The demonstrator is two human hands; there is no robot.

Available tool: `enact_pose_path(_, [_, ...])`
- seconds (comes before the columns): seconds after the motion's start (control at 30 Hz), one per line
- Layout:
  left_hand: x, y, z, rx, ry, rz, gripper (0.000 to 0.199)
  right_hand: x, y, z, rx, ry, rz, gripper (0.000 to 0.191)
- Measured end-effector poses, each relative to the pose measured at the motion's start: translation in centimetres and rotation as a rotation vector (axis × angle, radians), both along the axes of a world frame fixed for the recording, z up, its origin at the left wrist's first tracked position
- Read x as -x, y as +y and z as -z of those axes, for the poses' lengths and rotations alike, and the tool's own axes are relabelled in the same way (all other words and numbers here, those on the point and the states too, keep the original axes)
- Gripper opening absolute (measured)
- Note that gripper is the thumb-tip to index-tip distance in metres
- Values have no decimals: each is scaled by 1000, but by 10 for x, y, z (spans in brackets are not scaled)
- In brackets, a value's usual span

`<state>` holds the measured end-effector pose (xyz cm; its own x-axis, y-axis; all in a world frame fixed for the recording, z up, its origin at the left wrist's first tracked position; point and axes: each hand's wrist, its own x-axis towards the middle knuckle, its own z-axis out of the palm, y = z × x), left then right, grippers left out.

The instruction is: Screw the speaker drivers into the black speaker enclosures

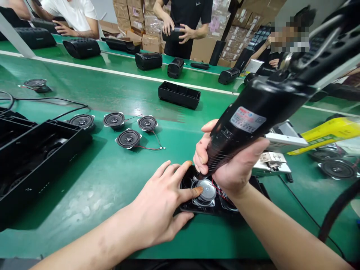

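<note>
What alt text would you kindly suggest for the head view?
Right hand grips a black cylindrical tool over a black plastic panel; left hand touches a round silver-backed speaker there. Round black speakers lie on the green table.

L hand (165, 198) palm-down, fingers spread twd 1–2 o'clock, L forearm (101, 232) in from 7–8, R hand (233, 176) curled tight, R forearm (281, 228) from 4–5
</note>
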<state>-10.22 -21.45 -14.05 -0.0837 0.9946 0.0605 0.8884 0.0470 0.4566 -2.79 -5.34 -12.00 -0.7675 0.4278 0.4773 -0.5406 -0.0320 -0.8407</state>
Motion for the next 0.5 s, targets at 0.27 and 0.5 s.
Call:
enact_pose_path(0.27, [0, -2, -3, -8, -1, -7, 53, 2, 2, 7, 3, -5, -14, 66])
enact_pose_path(0.5, [-4, -5, 1, -26, -3, -32, 56, -11, 10, -29, 107, 43, 22, 61])
